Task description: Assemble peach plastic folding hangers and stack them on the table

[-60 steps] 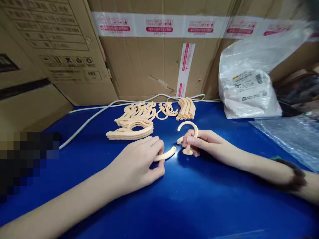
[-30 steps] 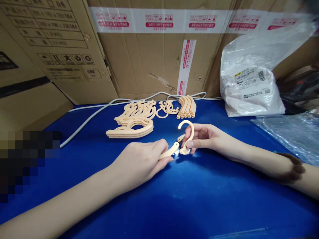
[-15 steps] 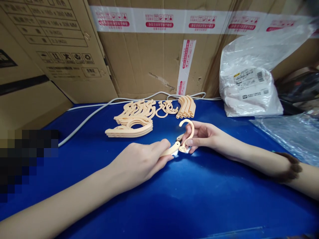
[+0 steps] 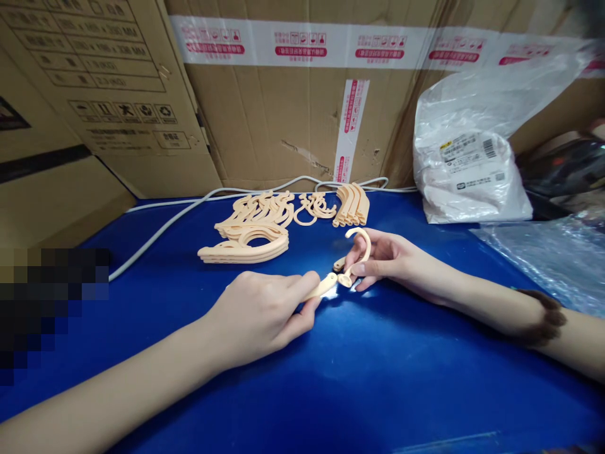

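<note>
In my left hand [image 4: 271, 309], thumb and fingers pinch a cream plastic hanger arm [image 4: 324, 286], its holed end pointing right. My right hand [image 4: 378, 257] grips a cream hanger hook [image 4: 366, 246], curved end up and round base low. The base sits close beside the arm's end; whether they touch I cannot tell. Another small cream piece with a hole [image 4: 339, 264] shows just behind, partly hidden by my right fingers. Beyond the hands lie stacked hanger parts [image 4: 246, 253], a heap of curved pieces [image 4: 265, 208], loose hooks [image 4: 314, 208] and a row of hanger arms [image 4: 352, 203].
Cardboard boxes [image 4: 274, 113] wall off the back and left of the blue table [image 4: 359, 384]. A white cable [image 4: 161, 251] runs along the rear. At the back right stands a white plastic bag [image 4: 472, 183], with clear plastic wrap [image 4: 553, 258] in front.
My left hand has drawn the hanger arm slightly left. The hook in my right hand has tilted a little, its base turning more toward me.
</note>
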Available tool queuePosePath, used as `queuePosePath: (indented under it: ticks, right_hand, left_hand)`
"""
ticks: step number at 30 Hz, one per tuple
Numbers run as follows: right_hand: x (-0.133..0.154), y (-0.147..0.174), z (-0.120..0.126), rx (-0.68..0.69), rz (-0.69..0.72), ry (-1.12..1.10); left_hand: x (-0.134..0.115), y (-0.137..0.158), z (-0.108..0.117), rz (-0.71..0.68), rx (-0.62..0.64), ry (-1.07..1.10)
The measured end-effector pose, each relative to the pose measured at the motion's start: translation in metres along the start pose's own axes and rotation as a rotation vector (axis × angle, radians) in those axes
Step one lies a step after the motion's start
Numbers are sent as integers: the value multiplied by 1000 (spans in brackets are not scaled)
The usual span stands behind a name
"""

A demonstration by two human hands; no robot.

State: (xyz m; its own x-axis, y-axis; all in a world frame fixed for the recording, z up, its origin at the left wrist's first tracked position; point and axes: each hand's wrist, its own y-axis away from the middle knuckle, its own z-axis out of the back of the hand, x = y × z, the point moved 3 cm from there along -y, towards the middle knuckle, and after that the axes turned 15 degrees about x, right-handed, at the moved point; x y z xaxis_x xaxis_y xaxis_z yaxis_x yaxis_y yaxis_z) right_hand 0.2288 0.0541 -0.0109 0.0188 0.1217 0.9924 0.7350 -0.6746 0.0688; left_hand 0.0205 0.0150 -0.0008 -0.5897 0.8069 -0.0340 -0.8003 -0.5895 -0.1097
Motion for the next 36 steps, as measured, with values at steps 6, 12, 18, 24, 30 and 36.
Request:
queuePosePath:
  ticks: [6,12,18,24,30,36]
  right_hand:
    - [0,1,1,-8,12,-22]
    - [2,2,1,-8,19,-36]
    - [1,2,3,-19,39,-70]
    - [0,2,6,-14,50,-90]
    - [0,1,5,33,63,-88]
    - [3,1,4,17,55,-105]
  left_hand:
    - [2,1,-1,16,14,25]
    - [1,0,1,4,17,56]
    - [3,-1,-1,-24,75,111]
    - [0,-4,2,-49,85,73]
    - [-2,-4,3,-89,44,61]
    - [0,-4,0,-67,51,79]
